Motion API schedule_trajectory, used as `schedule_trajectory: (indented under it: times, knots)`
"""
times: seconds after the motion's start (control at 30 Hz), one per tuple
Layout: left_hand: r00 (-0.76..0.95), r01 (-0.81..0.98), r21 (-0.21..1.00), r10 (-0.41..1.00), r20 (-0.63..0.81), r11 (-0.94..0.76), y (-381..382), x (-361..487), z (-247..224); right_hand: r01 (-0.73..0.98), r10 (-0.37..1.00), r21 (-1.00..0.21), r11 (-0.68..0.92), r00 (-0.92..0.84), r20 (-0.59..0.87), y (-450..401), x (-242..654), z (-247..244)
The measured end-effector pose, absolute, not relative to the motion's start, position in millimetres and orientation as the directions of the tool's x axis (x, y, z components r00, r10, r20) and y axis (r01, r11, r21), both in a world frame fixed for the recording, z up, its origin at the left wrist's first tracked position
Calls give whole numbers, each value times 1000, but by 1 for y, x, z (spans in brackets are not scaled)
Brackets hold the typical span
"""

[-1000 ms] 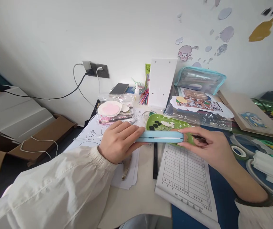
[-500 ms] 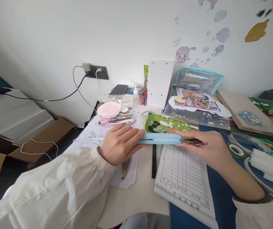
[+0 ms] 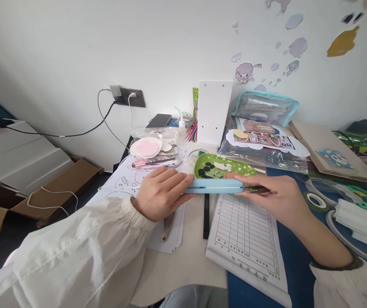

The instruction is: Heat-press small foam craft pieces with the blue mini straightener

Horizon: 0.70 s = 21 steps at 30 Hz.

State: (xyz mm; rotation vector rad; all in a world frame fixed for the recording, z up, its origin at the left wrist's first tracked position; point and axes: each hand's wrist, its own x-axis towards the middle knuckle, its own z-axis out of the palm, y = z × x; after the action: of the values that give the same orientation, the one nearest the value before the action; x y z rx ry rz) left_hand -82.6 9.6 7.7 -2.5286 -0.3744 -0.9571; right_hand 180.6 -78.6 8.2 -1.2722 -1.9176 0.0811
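While left fingers (image 3: pixel 180 181) clasp a blue case (image 3: pixel 217 184), right fingers (image 3: pixel 253 180) pinching its end

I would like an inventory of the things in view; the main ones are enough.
Flat case: 1, light-blue, centre
Tray: 1, green, behind case
Printed form: 1, white, right of centre
Tape roll: 1, green-white, right
Zip pouch: 1, clear-blue, back right
Wall socket: 1, black, upper left
Left hand: 1, bare, on case's left end
Right hand: 1, bare, on case's right end
Left sleeve: 1, white, lower left
Right sleeve: 1, white, lower right
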Motion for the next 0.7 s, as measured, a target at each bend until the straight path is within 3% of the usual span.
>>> schedule_trajectory:
  times: [0.43, 0.7]
  knots:
    - [715, 415, -298, 105, 692, -860, 13, -83, 4, 852, 695, -158, 500, -285, 660, -76, 187, 2]
    - [713, 432, -274, 140, 687, -859, 15, -83, 4, 861, 702, -163, 481, -267, 661, -76, 184, 2]
